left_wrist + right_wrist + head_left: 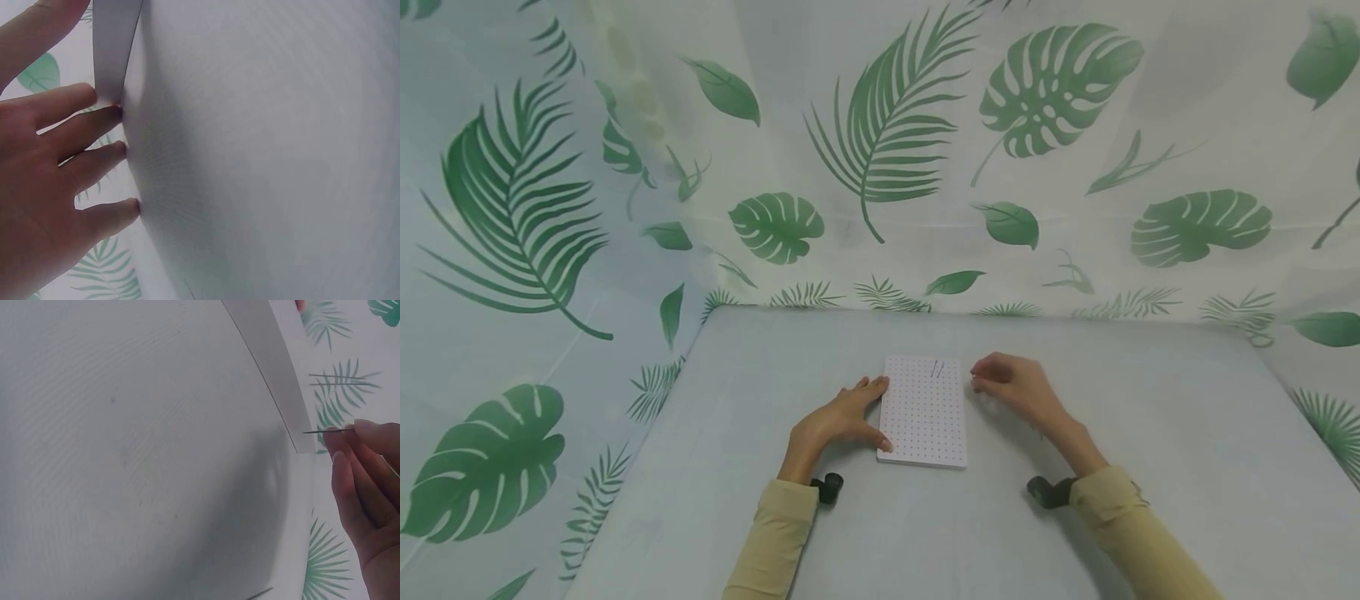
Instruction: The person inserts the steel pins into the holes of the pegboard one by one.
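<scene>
A white pegboard (922, 421) with a grid of small holes lies on the table. Two thin dark pins (935, 368) stand in it near its far right corner, and the right wrist view shows them side by side. My left hand (840, 419) rests against the board's left edge, fingers spread and thumb at the near left corner. Just right of the board's far end, my right hand (1018, 387) pinches another thin metal pin (322, 432) between thumb and fingertip. That pin points toward the board and is apart from the two standing ones.
The pale table (700, 533) reaches back to a white leaf-print curtain (925, 258), which also hangs at the left. A thin dark sliver (259, 593) lies at the bottom of the right wrist view. A small black camera sits on each wrist.
</scene>
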The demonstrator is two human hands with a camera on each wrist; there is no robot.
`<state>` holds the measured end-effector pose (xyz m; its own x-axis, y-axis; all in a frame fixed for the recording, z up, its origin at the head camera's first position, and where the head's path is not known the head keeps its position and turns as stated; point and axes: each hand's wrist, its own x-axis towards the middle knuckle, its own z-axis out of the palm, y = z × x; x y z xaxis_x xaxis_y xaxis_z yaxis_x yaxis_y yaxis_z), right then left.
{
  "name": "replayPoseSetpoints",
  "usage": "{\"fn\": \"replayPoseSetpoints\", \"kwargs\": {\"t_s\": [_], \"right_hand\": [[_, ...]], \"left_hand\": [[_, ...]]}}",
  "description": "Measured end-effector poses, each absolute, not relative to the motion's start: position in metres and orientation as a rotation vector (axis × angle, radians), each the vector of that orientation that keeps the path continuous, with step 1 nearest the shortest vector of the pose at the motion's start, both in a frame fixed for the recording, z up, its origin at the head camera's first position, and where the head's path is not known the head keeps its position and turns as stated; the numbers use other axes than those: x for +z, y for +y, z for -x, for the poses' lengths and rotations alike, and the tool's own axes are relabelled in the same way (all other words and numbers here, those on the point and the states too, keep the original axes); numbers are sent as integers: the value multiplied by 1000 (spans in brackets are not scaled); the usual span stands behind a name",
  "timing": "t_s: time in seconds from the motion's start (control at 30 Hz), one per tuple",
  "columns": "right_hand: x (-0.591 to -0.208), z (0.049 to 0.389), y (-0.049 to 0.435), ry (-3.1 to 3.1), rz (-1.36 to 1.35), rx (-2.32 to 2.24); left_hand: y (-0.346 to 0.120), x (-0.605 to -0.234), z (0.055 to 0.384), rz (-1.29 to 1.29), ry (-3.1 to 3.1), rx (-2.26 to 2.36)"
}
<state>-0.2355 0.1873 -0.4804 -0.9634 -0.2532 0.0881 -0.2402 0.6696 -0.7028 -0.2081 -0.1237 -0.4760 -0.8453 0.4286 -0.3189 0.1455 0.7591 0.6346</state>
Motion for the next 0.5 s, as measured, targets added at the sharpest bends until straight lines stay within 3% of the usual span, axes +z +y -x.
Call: {"fn": "replayPoseSetpoints", "kwargs": {"t_s": [0.5], "right_hand": [[-481,244,169,2875,455,-1292]], "left_hand": [[-123,-473,207,-413,2502,843]]}}
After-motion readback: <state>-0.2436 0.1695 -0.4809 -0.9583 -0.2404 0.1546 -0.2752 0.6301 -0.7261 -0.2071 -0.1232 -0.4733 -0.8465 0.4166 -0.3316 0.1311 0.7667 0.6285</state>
